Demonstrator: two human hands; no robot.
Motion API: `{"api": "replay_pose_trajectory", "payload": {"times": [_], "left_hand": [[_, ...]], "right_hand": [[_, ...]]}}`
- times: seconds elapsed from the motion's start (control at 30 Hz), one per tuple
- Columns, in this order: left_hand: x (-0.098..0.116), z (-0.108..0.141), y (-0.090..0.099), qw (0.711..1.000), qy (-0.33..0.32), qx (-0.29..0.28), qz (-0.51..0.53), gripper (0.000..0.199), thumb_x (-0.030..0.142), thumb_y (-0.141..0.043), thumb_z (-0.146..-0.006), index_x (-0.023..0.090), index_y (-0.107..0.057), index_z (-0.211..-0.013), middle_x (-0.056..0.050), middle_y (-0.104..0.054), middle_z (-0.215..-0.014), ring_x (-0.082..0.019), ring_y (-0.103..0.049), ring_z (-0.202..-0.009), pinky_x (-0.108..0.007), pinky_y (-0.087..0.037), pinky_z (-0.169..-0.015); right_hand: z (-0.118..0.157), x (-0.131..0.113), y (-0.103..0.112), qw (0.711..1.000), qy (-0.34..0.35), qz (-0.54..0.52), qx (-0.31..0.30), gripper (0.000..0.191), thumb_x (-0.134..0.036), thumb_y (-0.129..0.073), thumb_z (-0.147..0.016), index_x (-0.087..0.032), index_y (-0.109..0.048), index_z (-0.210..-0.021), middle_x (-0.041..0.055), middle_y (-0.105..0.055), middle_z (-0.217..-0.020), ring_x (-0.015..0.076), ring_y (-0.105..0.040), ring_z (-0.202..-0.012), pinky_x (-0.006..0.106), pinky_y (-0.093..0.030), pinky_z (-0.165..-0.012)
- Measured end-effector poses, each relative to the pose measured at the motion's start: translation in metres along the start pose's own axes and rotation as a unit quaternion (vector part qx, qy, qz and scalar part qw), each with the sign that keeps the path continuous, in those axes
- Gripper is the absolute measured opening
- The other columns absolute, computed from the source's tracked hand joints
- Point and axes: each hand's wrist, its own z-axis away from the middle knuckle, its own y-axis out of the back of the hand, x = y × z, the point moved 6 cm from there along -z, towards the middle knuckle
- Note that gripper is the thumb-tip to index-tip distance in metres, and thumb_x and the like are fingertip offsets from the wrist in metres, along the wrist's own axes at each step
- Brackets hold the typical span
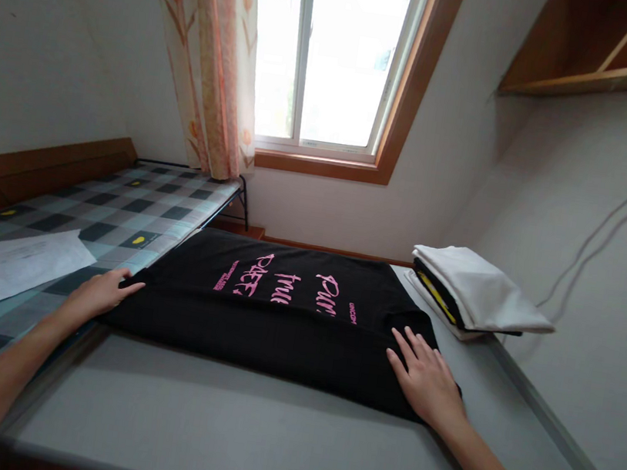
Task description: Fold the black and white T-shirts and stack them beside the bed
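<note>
A black T-shirt (287, 340) with pink lettering lies sideways on the pale grey table (239, 435), its near side folded over part of the print. At the shirt's left end, my left hand (104, 293) pinches the edge of the cloth between thumb and fingers. My right hand (425, 375) rests flat on the folded cloth near the collar, fingers stretched and spread. The fabric beneath my right palm is hidden.
Folded clothes (469, 292), white on top with black and yellow below, are stacked at the back right against the wall. To the left is a checkered bed (118, 215) with white papers (29, 269). A curtain (215, 58) hangs beside the window. A wooden shelf (603, 81) juts out at upper right.
</note>
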Motion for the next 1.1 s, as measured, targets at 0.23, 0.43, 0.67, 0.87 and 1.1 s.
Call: {"api": "replay_pose_trajectory", "payload": {"times": [0.23, 0.43, 0.67, 0.87, 1.1], "left_hand": [[0.033, 0.005, 0.013, 0.994, -0.081, 0.067, -0.043, 0.053, 0.052, -0.048, -0.083, 0.017, -0.056, -0.122, -0.014, -0.065, -0.103, -0.032, -0.063, -0.097, -0.039, -0.049, -0.084], [0.139, 0.02, 0.005, 0.957, -0.281, 0.07, 0.012, 0.054, 0.058, -0.046, -0.086, 0.023, -0.06, -0.125, -0.011, -0.052, -0.134, -0.028, -0.054, -0.12, -0.04, -0.041, -0.103], [0.226, 0.015, -0.033, 0.907, -0.413, -0.007, 0.084, 0.056, 0.059, -0.041, -0.09, 0.025, -0.058, -0.132, -0.007, -0.045, -0.148, -0.026, -0.038, -0.138, -0.041, -0.029, -0.115], [0.215, -0.03, -0.038, 0.938, -0.336, 0.008, 0.086, 0.057, 0.056, -0.037, -0.092, 0.022, -0.058, -0.133, -0.007, -0.046, -0.147, -0.025, -0.034, -0.14, -0.04, -0.028, -0.115], [0.202, -0.056, -0.041, 0.963, -0.264, 0.045, 0.028, 0.058, 0.054, -0.032, -0.095, 0.022, -0.048, -0.141, -0.009, -0.038, -0.152, -0.028, -0.032, -0.141, -0.044, -0.027, -0.113]], "right_hand": [[-0.006, 0.002, 0.006, 0.998, -0.022, -0.045, -0.025, 0.062, -0.058, -0.029, -0.092, -0.024, -0.051, -0.139, 0.0087, -0.047, -0.146, 0.0293, -0.04, -0.136, 0.05, -0.032, -0.11], [-0.024, -0.037, 0.034, 0.998, 0.037, -0.041, 0.021, 0.065, -0.06, -0.029, -0.094, -0.019, -0.051, -0.139, 0.0121, -0.044, -0.148, 0.0317, -0.031, -0.141, 0.055, -0.023, -0.114], [-0.056, -0.084, 0.026, 0.981, 0.156, -0.113, -0.026, 0.062, -0.059, -0.029, -0.095, -0.022, -0.051, -0.14, 0.0106, -0.037, -0.153, 0.0285, -0.026, -0.143, 0.05, -0.023, -0.115], [-0.096, -0.06, 0.002, 0.983, 0.09, -0.14, -0.079, 0.064, -0.057, -0.019, -0.097, -0.02, -0.051, -0.139, 0.012, -0.041, -0.15, 0.0285, -0.033, -0.14, 0.05, -0.025, -0.113], [-0.139, -0.05, 0.001, 0.991, -0.006, -0.116, -0.072, 0.062, -0.054, -0.02, -0.098, -0.019, -0.051, -0.139, 0.0127, -0.042, -0.149, 0.0293, -0.033, -0.14, 0.05, -0.025, -0.112]]}}
